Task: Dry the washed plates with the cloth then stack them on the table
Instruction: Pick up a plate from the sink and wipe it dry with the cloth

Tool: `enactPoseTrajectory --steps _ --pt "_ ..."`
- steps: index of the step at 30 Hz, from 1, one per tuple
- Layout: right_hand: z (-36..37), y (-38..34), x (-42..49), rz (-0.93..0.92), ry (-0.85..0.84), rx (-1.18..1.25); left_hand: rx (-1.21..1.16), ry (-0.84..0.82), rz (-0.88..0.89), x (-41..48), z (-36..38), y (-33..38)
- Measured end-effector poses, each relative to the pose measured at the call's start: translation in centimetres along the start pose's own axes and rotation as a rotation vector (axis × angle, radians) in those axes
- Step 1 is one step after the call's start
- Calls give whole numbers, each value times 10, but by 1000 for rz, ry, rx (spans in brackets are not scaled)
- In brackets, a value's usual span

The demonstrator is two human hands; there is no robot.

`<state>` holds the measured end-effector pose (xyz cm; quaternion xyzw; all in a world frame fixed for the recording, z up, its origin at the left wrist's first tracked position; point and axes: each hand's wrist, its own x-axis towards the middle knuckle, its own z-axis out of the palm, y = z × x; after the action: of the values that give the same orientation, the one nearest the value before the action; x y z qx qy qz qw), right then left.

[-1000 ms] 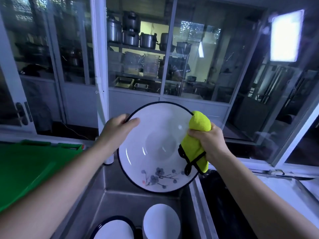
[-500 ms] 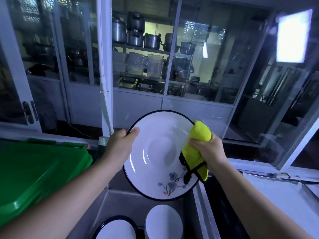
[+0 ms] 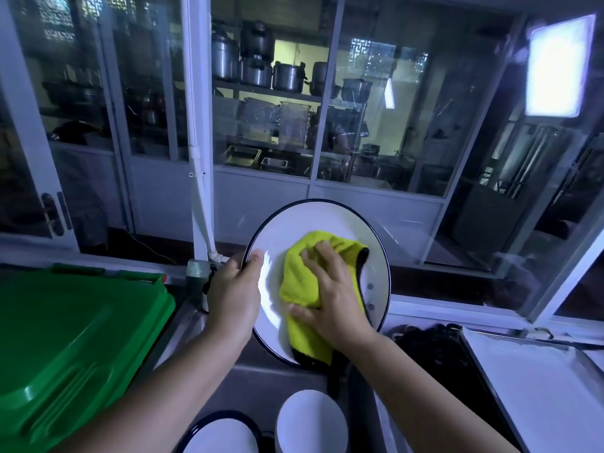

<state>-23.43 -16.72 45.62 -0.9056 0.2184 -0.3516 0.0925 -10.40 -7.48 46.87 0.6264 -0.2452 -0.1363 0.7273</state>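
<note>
Cloth (image 3: 302, 282) under right hand (image 3: 335, 302) hides middle of the plate (image 3: 327, 217)

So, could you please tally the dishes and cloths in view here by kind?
Dark-rimmed plates: 2, the held plate and the sink plate
Plain white dish: 1
Yellow cloth: 1
Total: 4

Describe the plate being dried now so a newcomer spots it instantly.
Start at the steel sink at lower middle. Above it, the left hand grips a dark-rimmed white plate, tilted up, while the right hand presses a yellow cloth on it. The other dishes lie bare below.
</note>
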Motion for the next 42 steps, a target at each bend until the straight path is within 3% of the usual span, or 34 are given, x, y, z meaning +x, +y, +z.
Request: enactPoseTrajectory --steps 3,9,11,15,19,25,29,31,35,37,39,42 --pt "4 -10 -3 -60 -155 165 -21 47 -27 6 0 2" --pt "-14 -5 -33 -192 -377 98 -85 124 -78 21 -7 2" --pt "-13 -2 -47 -344 -286 -71 -127 123 -124 26 -9 3" --pt "-12 16 -50 -651 126 -353 -175 102 -271 29 -11 2" --pt "-22 30 -41 -709 357 -421 -147 72 -331 24 -8 8" --pt "-38 19 -34 -631 312 -371 -62 -71 -419 34 -11 12" --pt "-60 7 -28 -476 189 -277 2 -384 -423 44 -25 19" --pt "-74 2 -24 -359 107 -179 188 -479 -243 45 -32 21" --pt "-92 -3 -14 49 -45 156 517 -706 312 37 -34 30" --pt "-99 3 -8 170 -164 284 728 -826 439 32 -27 36" --pt "-105 9 -4 218 -288 401 802 -880 410 29 -19 41" --pt "-110 18 0 253 -408 511 653 -1058 212 27 -15 40"
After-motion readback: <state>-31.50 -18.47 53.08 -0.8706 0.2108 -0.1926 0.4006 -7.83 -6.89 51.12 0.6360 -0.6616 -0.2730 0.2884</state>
